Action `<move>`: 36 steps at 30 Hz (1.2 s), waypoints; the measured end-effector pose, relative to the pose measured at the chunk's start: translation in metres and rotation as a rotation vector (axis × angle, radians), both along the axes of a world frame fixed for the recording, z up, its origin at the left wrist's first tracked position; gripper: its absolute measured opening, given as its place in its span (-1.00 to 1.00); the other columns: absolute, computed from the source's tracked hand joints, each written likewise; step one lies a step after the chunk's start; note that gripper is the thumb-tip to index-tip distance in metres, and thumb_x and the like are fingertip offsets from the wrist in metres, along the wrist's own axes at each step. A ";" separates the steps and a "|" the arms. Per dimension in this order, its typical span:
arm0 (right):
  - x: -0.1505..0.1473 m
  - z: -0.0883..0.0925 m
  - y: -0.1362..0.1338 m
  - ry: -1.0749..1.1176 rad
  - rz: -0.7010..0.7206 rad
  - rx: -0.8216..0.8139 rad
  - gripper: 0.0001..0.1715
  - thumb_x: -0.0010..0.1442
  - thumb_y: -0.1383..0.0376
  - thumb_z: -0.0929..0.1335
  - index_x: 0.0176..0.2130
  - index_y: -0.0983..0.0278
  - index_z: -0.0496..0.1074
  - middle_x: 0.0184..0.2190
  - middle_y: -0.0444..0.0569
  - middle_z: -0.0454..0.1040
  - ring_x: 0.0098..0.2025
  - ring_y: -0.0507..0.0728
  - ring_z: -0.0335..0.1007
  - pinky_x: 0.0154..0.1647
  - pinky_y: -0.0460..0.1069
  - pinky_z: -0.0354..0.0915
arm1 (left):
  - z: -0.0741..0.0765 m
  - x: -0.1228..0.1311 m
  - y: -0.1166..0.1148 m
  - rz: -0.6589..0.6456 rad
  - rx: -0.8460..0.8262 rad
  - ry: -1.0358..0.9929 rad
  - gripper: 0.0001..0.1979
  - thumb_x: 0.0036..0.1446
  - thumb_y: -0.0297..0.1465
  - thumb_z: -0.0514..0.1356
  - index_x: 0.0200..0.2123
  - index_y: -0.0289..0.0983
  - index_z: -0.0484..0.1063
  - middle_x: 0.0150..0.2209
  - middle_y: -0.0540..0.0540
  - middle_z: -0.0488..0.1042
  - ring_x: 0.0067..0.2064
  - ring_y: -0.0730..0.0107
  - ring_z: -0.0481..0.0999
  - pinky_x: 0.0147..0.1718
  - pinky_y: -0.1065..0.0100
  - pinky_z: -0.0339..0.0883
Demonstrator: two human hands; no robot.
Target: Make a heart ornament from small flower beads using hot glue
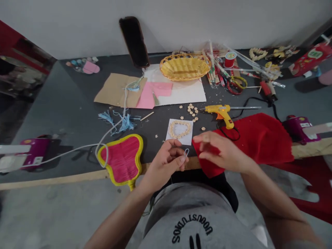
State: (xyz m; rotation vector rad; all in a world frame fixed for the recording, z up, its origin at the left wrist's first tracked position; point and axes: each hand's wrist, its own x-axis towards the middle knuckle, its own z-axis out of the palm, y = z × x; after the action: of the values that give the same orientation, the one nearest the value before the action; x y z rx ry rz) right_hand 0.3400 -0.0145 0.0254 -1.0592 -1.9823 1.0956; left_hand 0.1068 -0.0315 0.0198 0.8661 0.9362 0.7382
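Note:
My left hand [167,160] is closed in a pinch on a small loop of thin clear thread [186,152] at the table's near edge. My right hand [220,150] hovers just right of the loop over the corner of a red felt cloth [259,138]; its fingers are blurred by motion. Just beyond the hands lies a white card [179,131] bearing a heart outline of small beige flower beads. A pink woven heart-shaped fan [123,159] with a yellow rim lies to the left.
A yellow glue gun [221,111] rests by loose flower beads [192,110]. Further back stand a yellow basket [184,66], pink and brown paper, blue tassels [121,121], scissors [234,84] and a red spool [229,59]. Purple boxes sit at both sides.

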 end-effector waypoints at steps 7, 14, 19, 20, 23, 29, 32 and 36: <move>-0.035 -0.021 0.001 0.227 0.122 -0.249 -0.81 0.30 0.17 0.35 -0.27 0.23 0.48 -0.42 -0.15 0.50 -0.40 -0.01 0.42 -0.36 -0.10 0.35 | -0.002 -0.004 -0.013 -0.033 -0.048 -0.110 -0.63 0.11 -0.27 0.36 -0.17 -0.21 0.23 -0.40 0.08 0.45 -0.49 0.60 0.38 -0.47 0.46 0.28; -0.048 -0.020 -0.017 -0.097 0.087 -0.027 -0.80 0.32 0.29 0.21 -0.38 0.19 0.23 -0.54 -0.22 0.30 -0.53 -0.04 0.15 -0.50 -0.11 0.10 | -0.010 -0.011 -0.026 -0.148 0.359 0.384 -0.87 0.27 -0.43 0.10 -0.17 -0.20 0.44 -0.33 -0.02 0.50 -0.33 0.43 0.46 -0.34 0.38 0.35; -0.059 -0.027 -0.024 -0.146 -0.036 -0.014 -0.60 0.35 0.22 0.18 -0.52 0.18 0.01 -0.64 -0.27 0.04 -0.61 -0.05 -0.05 -0.57 -0.08 -0.09 | -0.018 -0.011 -0.034 -0.133 0.736 0.617 -0.77 0.28 -0.54 0.04 -0.23 -0.21 0.47 -0.27 -0.05 0.53 -0.24 0.41 0.52 -0.26 0.38 0.38; -0.060 -0.027 -0.025 -0.133 -0.052 -0.038 -0.57 0.36 0.20 0.18 -0.52 0.18 0.01 -0.64 -0.26 0.04 -0.60 -0.05 -0.05 -0.57 -0.08 -0.08 | -0.019 -0.011 -0.036 -0.111 0.763 0.643 -0.77 0.29 -0.54 0.04 -0.22 -0.21 0.47 -0.27 -0.06 0.53 -0.25 0.41 0.52 -0.28 0.39 0.38; -0.059 -0.024 -0.025 -0.066 -0.061 -0.157 -0.60 0.37 0.14 0.21 -0.49 0.19 0.11 -0.59 -0.23 0.17 -0.55 -0.04 0.08 -0.54 -0.11 0.04 | -0.020 -0.011 -0.036 -0.061 0.809 0.708 -0.80 0.31 -0.50 0.05 -0.20 -0.22 0.47 -0.27 -0.07 0.53 -0.28 0.39 0.53 -0.31 0.38 0.37; -0.056 -0.027 -0.019 -0.058 -0.009 -0.291 -0.83 0.34 0.22 0.26 -0.32 0.19 0.30 -0.42 -0.16 0.45 -0.41 0.00 0.37 -0.36 -0.11 0.31 | -0.022 -0.018 -0.033 -0.043 0.785 0.774 -0.84 0.33 -0.45 0.08 -0.20 -0.23 0.47 -0.27 -0.06 0.54 -0.29 0.41 0.55 -0.31 0.39 0.39; -0.057 -0.034 -0.008 -0.176 0.039 -0.103 -0.85 0.35 0.28 0.26 -0.30 0.20 0.34 -0.38 -0.12 0.51 -0.36 0.03 0.42 -0.30 -0.08 0.33 | -0.026 -0.024 -0.031 -0.084 0.840 0.858 -0.83 0.34 -0.44 0.06 -0.18 -0.23 0.46 -0.26 -0.06 0.54 -0.30 0.41 0.55 -0.33 0.38 0.41; -0.058 -0.042 0.012 -0.330 0.122 0.260 -0.78 0.38 0.28 0.25 -0.29 0.23 0.41 -0.35 -0.03 0.56 -0.27 0.10 0.46 -0.19 -0.01 0.37 | -0.030 -0.032 -0.027 -0.200 1.070 1.047 -0.77 0.31 -0.50 0.04 -0.05 -0.31 0.43 -0.23 -0.13 0.56 -0.25 0.26 0.55 -0.28 0.23 0.48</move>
State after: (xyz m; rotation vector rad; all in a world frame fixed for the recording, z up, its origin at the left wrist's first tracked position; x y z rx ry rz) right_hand 0.2819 -0.0022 -0.0167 -1.0401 -2.4013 0.7282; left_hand 0.0746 -0.0584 -0.0105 2.3963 1.3129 0.5599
